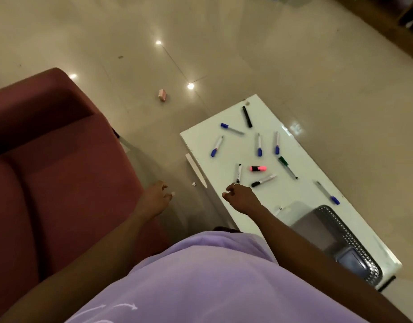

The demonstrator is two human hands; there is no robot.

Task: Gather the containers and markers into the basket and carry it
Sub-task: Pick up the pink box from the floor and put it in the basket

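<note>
A: Markers: where are they shown?
B: Scattered over the white tabletop, from its far edge to the middle. The basket is set at the near right corner.
A: And the fingers?
B: Loosely curled on both hands, with nothing held. The right hand is seen above the left edge, the left hand above the floor.

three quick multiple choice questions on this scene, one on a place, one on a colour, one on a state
1. Where is the basket? A on a shelf B on the white table C on a chair
2. The highlighter's colour? A pink B yellow C green
3. The right hand? A grips a marker B holds nothing C lifts the basket
Answers: B, it sits at the table's near end; A, it glows pink mid-table; B, its loosely curled fingers enclose nothing.
</note>
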